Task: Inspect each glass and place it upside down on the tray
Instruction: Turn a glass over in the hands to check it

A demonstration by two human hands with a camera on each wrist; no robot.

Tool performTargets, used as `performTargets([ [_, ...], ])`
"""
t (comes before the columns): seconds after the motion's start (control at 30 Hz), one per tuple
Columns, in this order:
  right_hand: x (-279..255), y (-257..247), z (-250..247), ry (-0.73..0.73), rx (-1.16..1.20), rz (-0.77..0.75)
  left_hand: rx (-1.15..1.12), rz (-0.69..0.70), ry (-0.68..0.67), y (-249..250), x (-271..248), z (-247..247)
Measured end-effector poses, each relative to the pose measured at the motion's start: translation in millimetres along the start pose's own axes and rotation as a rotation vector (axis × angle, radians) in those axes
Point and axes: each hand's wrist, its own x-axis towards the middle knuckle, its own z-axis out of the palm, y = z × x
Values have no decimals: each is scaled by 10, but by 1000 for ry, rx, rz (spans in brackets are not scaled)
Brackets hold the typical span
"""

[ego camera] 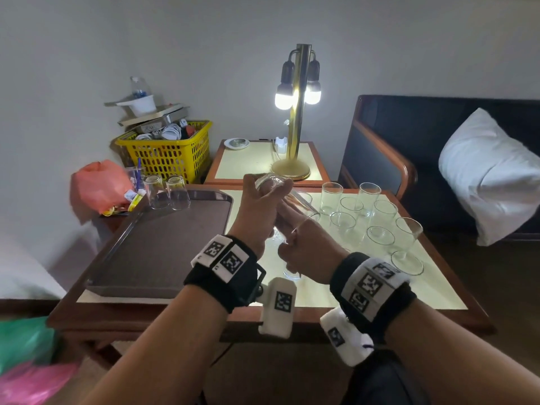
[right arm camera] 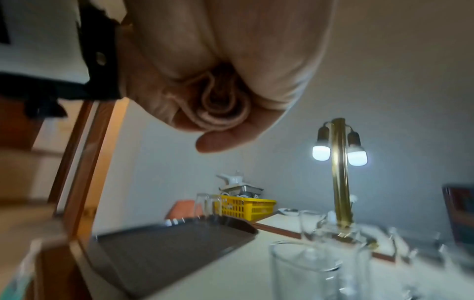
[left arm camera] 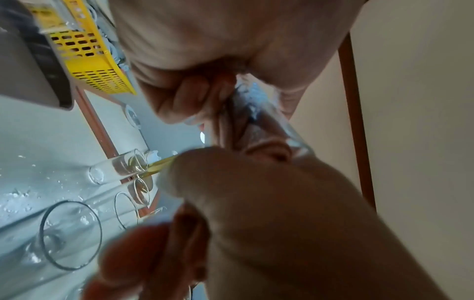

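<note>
My left hand [ego camera: 261, 203] grips a clear glass [ego camera: 273, 181] by its base and holds it tilted above the table, rim down to the right. My right hand [ego camera: 302, 248] curls its fingers at the rim end; through the glass [left arm camera: 271, 113] in the left wrist view I see fingers [left arm camera: 264, 150] against it. The right wrist view shows only that hand [right arm camera: 218, 105] with its fingers curled tight. A brown tray [ego camera: 163, 249] lies at the left, with two glasses [ego camera: 166, 194] upside down at its far corner. Several upright glasses [ego camera: 380, 217] stand on the table at the right.
One more glass [ego camera: 292, 273] stands on the table just under my right hand. A lit brass lamp [ego camera: 298, 112] is on the side table behind. A yellow basket [ego camera: 172, 153] and an orange bag [ego camera: 99, 185] sit beyond the tray; a sofa with a pillow [ego camera: 491, 171] is at the right.
</note>
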Motion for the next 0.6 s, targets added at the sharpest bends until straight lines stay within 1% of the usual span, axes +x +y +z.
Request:
performTargets([
  [0.07, -54, -82, -72, -51, 452, 128, -126, 19, -7, -59, -57, 8],
  [0.1, -90, -131, -113, -90, 654, 163, -194, 30, -12, -93, -81, 2],
  [0.13, -117, -169, -146, -110, 781, 181, -235, 37, -24, -106, -96, 4],
  [0.17, -122, -174, -163, -115, 814, 189, -235, 37, -30, -112, -105, 5],
  [0.2, -105, -153, -156, -107, 769, 195, -205, 24, -24, -114, -102, 2],
  [0.23, -70, -112, -134, -90, 639, 190, -154, 0, -9, -107, -86, 2],
  [0.3, -8, -32, -83, -36, 223, 145, -17, -64, 35, -78, -19, -8],
  [0.37, -8, -4, -60, -19, -223, 41, 66, -114, 44, -51, 22, -21],
  [0.4, -17, 10, -48, -4, -344, -9, 64, -124, 27, -39, 21, -25],
  [0.43, -19, 25, -39, 3, -362, -45, 48, -129, 9, -33, 15, -33],
  [0.47, -9, 35, -31, -7, -305, -36, 19, -131, -3, -42, 3, -38],
  [0.5, 5, 20, -36, -15, -167, -1, -30, -126, -11, -64, -15, -48],
  [0.6, -21, -113, -114, -69, 464, 146, -290, -54, -34, -152, -83, -57],
])
